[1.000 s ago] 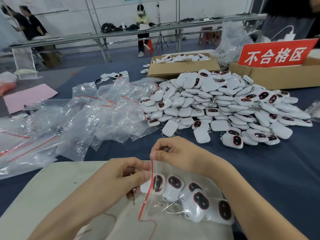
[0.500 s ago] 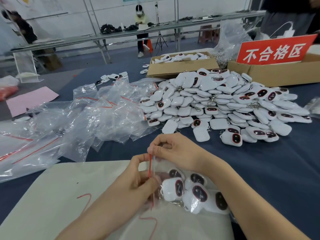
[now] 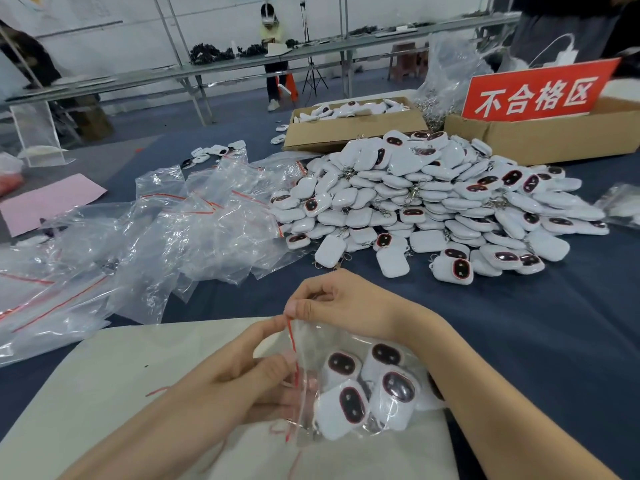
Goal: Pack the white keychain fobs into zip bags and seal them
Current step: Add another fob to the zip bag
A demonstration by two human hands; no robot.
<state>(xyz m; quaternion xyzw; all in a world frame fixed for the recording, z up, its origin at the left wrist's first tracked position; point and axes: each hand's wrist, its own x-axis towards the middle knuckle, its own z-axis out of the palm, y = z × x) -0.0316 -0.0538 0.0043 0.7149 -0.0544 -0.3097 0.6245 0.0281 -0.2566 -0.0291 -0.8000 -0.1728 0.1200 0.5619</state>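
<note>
Pinching zip bag (image 3: 309,341), fobs (image 3: 350,405) inside

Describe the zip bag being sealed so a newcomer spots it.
From the heap of white plastic keychain fobs on the dark blue table, come nearer to the cream mat. There the left hand and right hand pinch a clear red-lined plastic zip bag; unlike the crumpled empty bags, it holds fobs.

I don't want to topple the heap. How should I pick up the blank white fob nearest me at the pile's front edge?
Pinch the fob across its two long edges, coming down from the near side. It lies flat on the blue cloth with nothing on top, cloth shows along both long edges, and only its far end meets the pile.
</note>
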